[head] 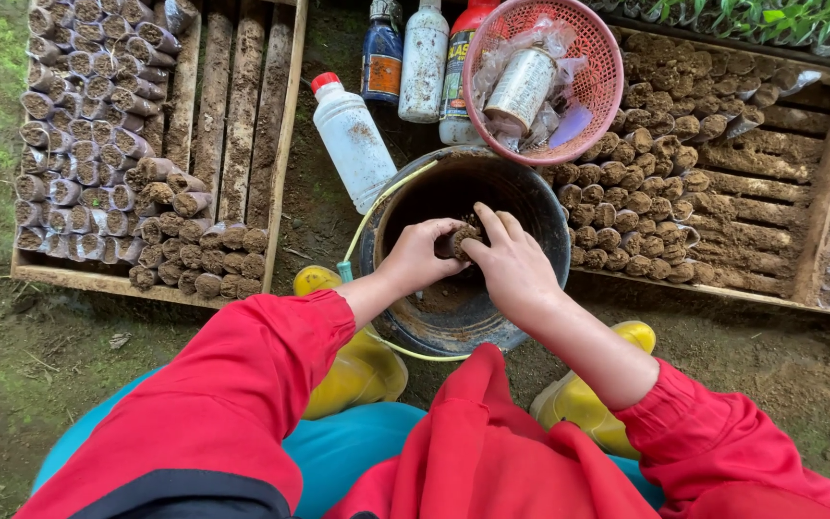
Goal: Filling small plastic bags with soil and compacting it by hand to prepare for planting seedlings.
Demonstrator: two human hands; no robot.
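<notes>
- Head view looks straight down at a seated person in red sleeves and yellow boots (pixel 357 370) on bare, muddy ground.
- To the right lies a wooden tray (pixel 823 207) holding rows of small soil-filled bags, packed thickest at its left end and along its far edge.
- To the left lies a second wooden tray (pixel 285 144), its left part full of the same small bags, its right slats bare.
- Between the trays, just in front of the person's knees, stands a dark bucket (pixel 530 207) with soil inside and a thin yellow-green handle.
- A pink plastic basket (pixel 607 58) rests tilted on the bucket's far rim, with a whitish cylinder and crumpled clear plastic in it.
- A white bottle with a red cap (pixel 353 139) leans just beside the bucket's left rim; three more bottles stand behind it at the top edge.
- The right hand (pixel 514 264) reaches over the bucket's mouth, fingers curled around the right side of a small soil plug, thumb pressed to it.
- The left hand (pixel 420 255) grips the same plug from the left, fingers closed on it.
- The soil plug (pixel 461 240) sits pinched between both hands, held above the bucket's open middle, touching each hand and largely hidden by the fingers.
</notes>
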